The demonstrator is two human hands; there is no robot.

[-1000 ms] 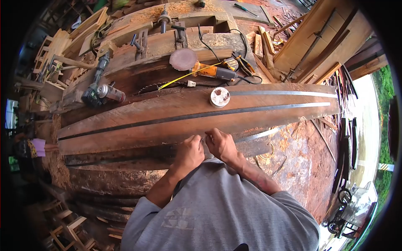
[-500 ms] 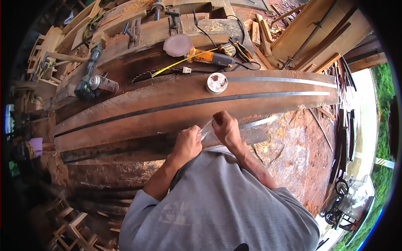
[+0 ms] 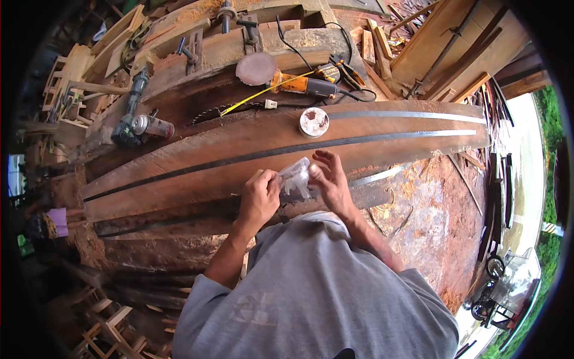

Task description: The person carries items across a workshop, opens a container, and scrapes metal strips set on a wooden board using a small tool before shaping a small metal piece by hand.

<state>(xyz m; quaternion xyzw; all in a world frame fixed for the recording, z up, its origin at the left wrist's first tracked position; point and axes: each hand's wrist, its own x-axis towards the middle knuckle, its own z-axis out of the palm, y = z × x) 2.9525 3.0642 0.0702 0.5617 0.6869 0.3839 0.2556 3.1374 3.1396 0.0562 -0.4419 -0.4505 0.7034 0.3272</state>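
Note:
A thin, clear plastic glove (image 3: 295, 178) with finger-like ends hangs over the near side of the reddish-brown wooden plank (image 3: 239, 173). My left hand (image 3: 260, 197) pinches its left edge between thumb and fingers. At the glove's right edge is my right hand (image 3: 332, 182), its fingers bent and apart, with the thumb close to the plastic; whether it touches cannot be made out. Beyond the hands, a round white-lidded tub (image 3: 314, 122) with brown stains stands on the plank.
An orange angle grinder (image 3: 299, 84), a tape measure (image 3: 327, 73) with its yellow blade out, and pliers (image 3: 351, 73) lie behind the plank. To the left are a spray can (image 3: 153, 126) and a cordless tool (image 3: 133, 113). Dark and silvery strips (image 3: 382, 139) run along the plank.
The plastic glove has spread out and now shows its fingers. My right hand has loosened from a closed grip and its fingers have parted. The left hand keeps hold.

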